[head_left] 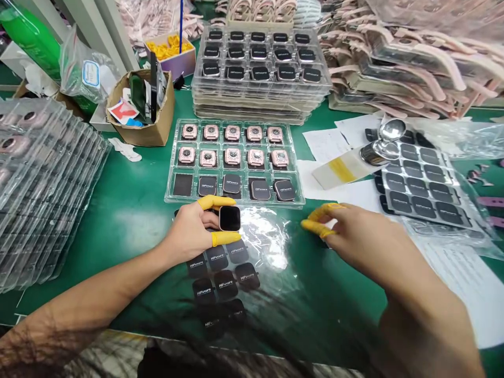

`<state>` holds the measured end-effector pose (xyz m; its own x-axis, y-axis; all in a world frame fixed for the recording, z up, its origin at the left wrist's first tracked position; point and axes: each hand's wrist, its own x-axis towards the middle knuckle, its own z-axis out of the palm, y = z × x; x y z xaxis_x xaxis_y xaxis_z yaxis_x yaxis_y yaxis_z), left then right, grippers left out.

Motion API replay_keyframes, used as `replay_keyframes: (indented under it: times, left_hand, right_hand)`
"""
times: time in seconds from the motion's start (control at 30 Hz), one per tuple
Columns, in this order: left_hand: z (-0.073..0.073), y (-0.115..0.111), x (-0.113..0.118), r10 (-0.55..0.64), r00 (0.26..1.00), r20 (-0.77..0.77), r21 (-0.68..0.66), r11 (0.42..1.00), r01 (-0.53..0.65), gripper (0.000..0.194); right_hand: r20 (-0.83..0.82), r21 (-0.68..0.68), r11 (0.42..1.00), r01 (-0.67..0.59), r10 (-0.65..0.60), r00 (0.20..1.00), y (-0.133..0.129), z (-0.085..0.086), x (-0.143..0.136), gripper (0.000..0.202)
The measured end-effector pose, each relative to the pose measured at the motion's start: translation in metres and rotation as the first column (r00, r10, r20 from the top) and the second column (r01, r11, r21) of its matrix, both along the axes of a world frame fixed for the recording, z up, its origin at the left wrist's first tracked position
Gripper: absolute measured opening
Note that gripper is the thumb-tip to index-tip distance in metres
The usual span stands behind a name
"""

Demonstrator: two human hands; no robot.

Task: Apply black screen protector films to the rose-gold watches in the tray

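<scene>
My left hand (197,226), with yellow finger cots on thumb and index finger, grips a smartwatch (230,218) by its edges, the black screen facing up. Under that hand lies a clear film sheet with black square stickers (226,283) marked HiFuture. Just beyond is a clear plastic tray (170,184): pink watch bodies fill its two far rows, and the near row holds dark-faced watches, with its left pocket showing none. To the right, my right hand (346,228), also in yellow finger cots, is closed above the table; a bit of white shows between its fingers, too hidden to name.
Stacked trays of watches (262,94) stand at the back, more trays (43,194) at the left. A cardboard box (157,118) holds odds and ends. At right are a white bottle with a metal top (334,170), sticker sheets (427,184), papers (478,294) and pink straps (417,68).
</scene>
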<state>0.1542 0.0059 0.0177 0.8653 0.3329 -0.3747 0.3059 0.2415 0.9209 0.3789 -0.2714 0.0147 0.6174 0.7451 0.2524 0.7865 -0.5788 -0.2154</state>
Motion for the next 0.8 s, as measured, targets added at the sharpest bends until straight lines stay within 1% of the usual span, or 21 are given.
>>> replay_keyframes:
  times: [0.03,0.07,0.1,0.13,0.17,0.2,0.23,0.27,0.3,0.37,0.4,0.47,0.53,0.6,0.7,0.73,0.8]
  left_hand:
    - [-0.001,0.000,0.000,-0.014,1.000,0.002,0.029,0.999,0.014,0.075]
    - [-0.002,0.000,0.000,-0.032,0.999,0.007,0.067,0.997,0.031,0.074]
    - [-0.003,-0.001,0.000,-0.050,0.999,0.010,0.109,0.993,0.049,0.073]
    - [-0.003,-0.001,0.000,-0.069,0.998,0.010,0.149,0.987,0.066,0.070]
    - [-0.004,-0.001,-0.001,-0.086,0.996,0.014,0.182,0.980,0.082,0.066]
    - [-0.004,-0.001,-0.001,-0.104,0.994,0.023,0.203,0.974,0.098,0.063]
    - [-0.004,-0.001,-0.001,-0.124,0.992,0.032,0.212,0.971,0.114,0.060]
    - [-0.004,-0.001,0.000,-0.142,0.989,0.040,0.215,0.968,0.130,0.058]
    - [-0.003,-0.001,0.000,-0.155,0.987,0.045,0.219,0.966,0.141,0.057]
    - [-0.003,0.000,0.001,-0.147,0.989,0.031,0.226,0.965,0.136,0.060]
    - [-0.002,0.000,0.001,-0.135,0.991,0.014,0.228,0.965,0.128,0.062]
    - [-0.002,0.000,0.001,-0.131,0.991,-0.009,0.224,0.966,0.130,0.064]
    - [-0.003,0.000,0.001,-0.149,0.989,-0.010,0.224,0.963,0.147,0.058]
    - [-0.005,-0.001,0.001,-0.144,0.989,-0.016,0.253,0.957,0.143,0.052]
    - [-0.007,-0.003,0.001,-0.121,0.992,-0.028,0.277,0.953,0.124,0.055]
    - [-0.008,-0.003,0.001,-0.130,0.991,-0.024,0.275,0.952,0.132,0.056]
    - [-0.008,-0.003,0.001,-0.142,0.990,-0.014,0.284,0.949,0.140,0.051]
  right_hand:
    - [-0.027,0.018,0.999,-0.034,0.034,0.999,0.003,0.003,-0.002,0.047]
    - [-0.066,0.065,0.994,-0.088,0.092,0.994,0.009,0.007,-0.007,0.041]
    - [-0.107,0.149,0.977,-0.153,0.170,0.980,0.020,0.012,-0.015,0.031]
    - [-0.142,0.262,0.939,-0.223,0.266,0.954,0.033,0.015,-0.026,0.019]
    - [-0.165,0.368,0.886,-0.281,0.359,0.919,0.048,0.017,-0.038,0.005]
    - [-0.154,0.438,0.827,-0.352,0.455,0.877,0.063,0.017,-0.052,0.011]
    - [-0.125,0.467,0.783,-0.411,0.519,0.846,0.077,0.016,-0.064,0.016]
    - [-0.091,0.466,0.772,-0.433,0.529,0.844,0.089,0.013,-0.076,0.020]
    - [-0.065,0.462,0.777,-0.427,0.510,0.858,0.099,0.009,-0.084,0.017]
    - [-0.057,0.470,0.798,-0.377,0.453,0.890,0.108,0.001,-0.093,0.008]
    - [-0.066,0.478,0.805,-0.350,0.431,0.900,0.109,-0.002,-0.095,0.007]
    - [-0.084,0.488,0.804,-0.340,0.431,0.899,0.108,-0.006,-0.093,0.011]
    - [-0.054,0.501,0.783,-0.370,0.455,0.889,0.107,-0.007,-0.090,0.014]
    - [-0.007,0.512,0.775,-0.371,0.436,0.900,0.109,-0.009,-0.088,0.010]
    - [0.006,0.519,0.791,-0.323,0.375,0.927,0.114,-0.013,-0.092,0.007]
    - [-0.010,0.516,0.795,-0.318,0.377,0.926,0.116,-0.015,-0.094,0.007]
    - [-0.024,0.511,0.799,-0.317,0.382,0.924,0.121,-0.017,-0.094,0.009]
